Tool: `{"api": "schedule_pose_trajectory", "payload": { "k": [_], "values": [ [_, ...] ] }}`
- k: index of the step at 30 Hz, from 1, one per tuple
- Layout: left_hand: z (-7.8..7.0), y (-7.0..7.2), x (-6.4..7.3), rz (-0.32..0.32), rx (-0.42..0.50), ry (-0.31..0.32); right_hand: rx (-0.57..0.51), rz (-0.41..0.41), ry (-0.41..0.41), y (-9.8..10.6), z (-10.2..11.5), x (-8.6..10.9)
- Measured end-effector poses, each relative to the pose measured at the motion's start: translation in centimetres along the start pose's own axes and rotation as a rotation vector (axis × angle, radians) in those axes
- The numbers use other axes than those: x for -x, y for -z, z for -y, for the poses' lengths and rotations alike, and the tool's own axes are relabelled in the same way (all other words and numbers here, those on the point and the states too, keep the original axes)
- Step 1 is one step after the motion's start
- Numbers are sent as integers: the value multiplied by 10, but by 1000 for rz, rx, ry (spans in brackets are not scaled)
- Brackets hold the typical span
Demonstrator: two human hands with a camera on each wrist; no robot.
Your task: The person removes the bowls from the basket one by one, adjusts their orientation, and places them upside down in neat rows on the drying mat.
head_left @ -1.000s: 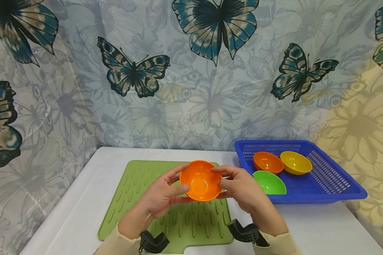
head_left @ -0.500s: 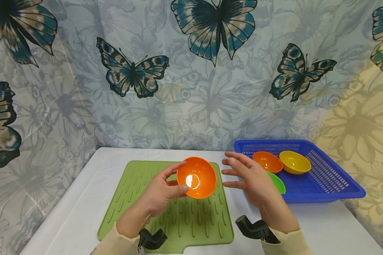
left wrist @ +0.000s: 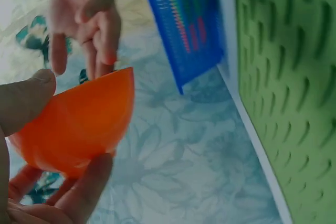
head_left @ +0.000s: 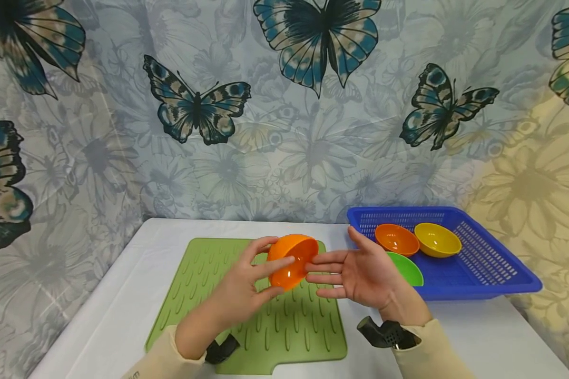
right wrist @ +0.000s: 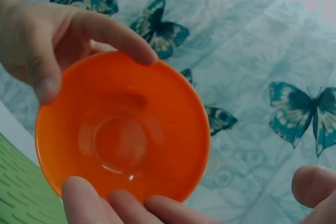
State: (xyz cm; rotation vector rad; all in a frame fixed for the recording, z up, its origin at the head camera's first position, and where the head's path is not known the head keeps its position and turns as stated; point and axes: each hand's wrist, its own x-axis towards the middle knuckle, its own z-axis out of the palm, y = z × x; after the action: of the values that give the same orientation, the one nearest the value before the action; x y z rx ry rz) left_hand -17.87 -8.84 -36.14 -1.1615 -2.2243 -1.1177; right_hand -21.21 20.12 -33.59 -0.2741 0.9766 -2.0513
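My left hand grips an orange bowl above the green mat, thumb on one side and fingers on the other. The bowl is tipped on its side, with its opening turned to the right. In the left wrist view the thumb and a finger pinch the bowl. My right hand is held flat beside it with straight fingers, their tips at the bowl's rim. The right wrist view looks into the bowl, with right fingertips along its lower edge.
A blue basket at the right of the white table holds a small orange bowl, a yellow bowl and a green bowl. A butterfly-print curtain closes off the back.
My right hand let go of the orange bowl, drew away, then came back flat towards its rim. My left hand kept hold and tipped the bowl until its opening faced right.
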Motion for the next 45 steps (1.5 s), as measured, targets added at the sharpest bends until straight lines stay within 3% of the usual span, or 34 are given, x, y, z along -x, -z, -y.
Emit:
{"api": "schedule_pose_trajectory", "payload": {
  "k": [4,8,11,14,19,23,29,34,39,45],
  "values": [
    [3,0,-3,6,-300,-366,-41,13,-20,2,-1,0],
    [4,1,-4,27,-579,-659,-12,58,-42,6,-1,-1],
    [2,2,-4,49,-755,-819,48,85,-64,9,-1,0],
    [-1,2,-1,101,-846,-889,113,89,-92,10,0,0],
    [-5,1,2,216,-898,-910,248,57,-122,8,-1,0],
    [-7,-1,3,291,-916,-917,392,-35,-140,5,-5,-1],
    [-9,-4,4,330,-934,-923,503,-152,-166,1,-11,-4],
    [-10,-6,5,356,-907,-885,555,-247,-154,-3,-16,-6],
    [-9,-11,4,357,-756,-755,609,-324,-83,-4,-17,-6],
    [0,-23,6,182,-418,-578,633,-368,-33,-1,-16,-5]
  ]
}}
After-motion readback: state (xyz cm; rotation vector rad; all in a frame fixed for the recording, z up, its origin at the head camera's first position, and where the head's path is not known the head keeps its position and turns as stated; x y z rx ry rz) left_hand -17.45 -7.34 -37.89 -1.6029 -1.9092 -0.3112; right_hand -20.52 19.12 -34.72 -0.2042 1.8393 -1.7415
